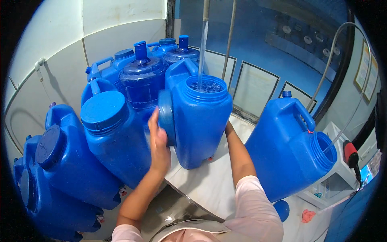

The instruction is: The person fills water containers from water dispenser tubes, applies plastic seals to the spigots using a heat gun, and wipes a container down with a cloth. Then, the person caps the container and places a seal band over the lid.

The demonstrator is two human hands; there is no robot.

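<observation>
A blue plastic water jug (201, 121) stands before me with its wide mouth uncovered. A stream of water (203, 51) falls from a pipe into it, and churning water shows inside the mouth. My left hand (158, 142) holds a round blue screw lid (166, 118) on edge beside the jug's left wall; the lid is blurred. My right forearm reaches past the jug's right side, and the right hand is hidden behind the jug.
At left stand several capped blue jugs (118, 145) and round water bottles (142, 81). An uncapped jug (281, 151) at right has a thin hose (344, 133) in its mouth. A blue lid (281, 210) and pink cloth (308, 216) lie nearby; a red-and-black heat gun (350, 154) hangs beyond.
</observation>
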